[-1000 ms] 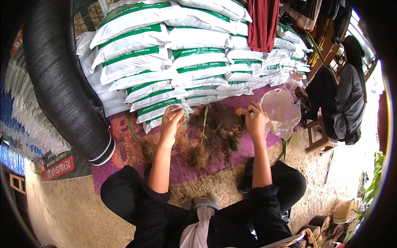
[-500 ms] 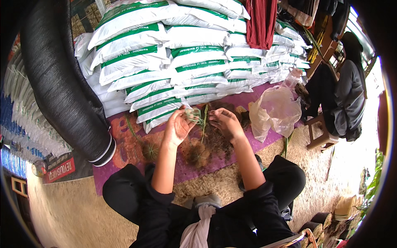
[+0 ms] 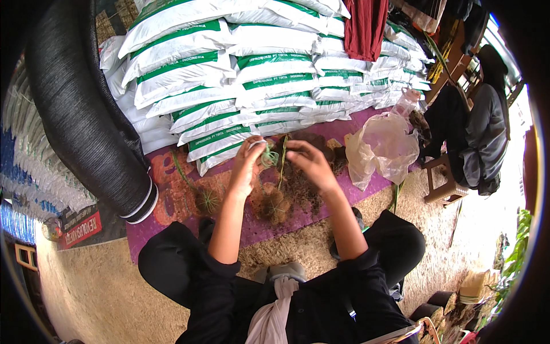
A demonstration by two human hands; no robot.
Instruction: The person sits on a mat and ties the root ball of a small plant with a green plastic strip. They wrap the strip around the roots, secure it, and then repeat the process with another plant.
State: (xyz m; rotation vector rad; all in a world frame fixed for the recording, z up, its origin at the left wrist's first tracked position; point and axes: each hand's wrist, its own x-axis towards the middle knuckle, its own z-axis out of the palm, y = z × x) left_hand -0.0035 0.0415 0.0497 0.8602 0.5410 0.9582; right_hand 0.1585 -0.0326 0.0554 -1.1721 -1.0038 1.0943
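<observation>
A loose tangle of thin green string hangs from the closed fingers of my left hand. My right hand is closed too, its fingertips close to an upright green plant stem; what they pinch, if anything, is too small to make out. Below my hands sits a brown fibrous root ball wrapped in green string. A second wrapped ball lies to the left, with a long leaf rising from it. Dark loose fibre is spread under my right hand.
A purple printed sheet covers the ground. Stacked white-and-green sacks rise behind it. A crumpled clear plastic bag lies at right, near a person seated on a brown stool. A black roll leans at left.
My left hand has turned from palm showing to fingers curled over, with the string hanging beneath. My right fingers have shifted slightly. The view has moved a little.
</observation>
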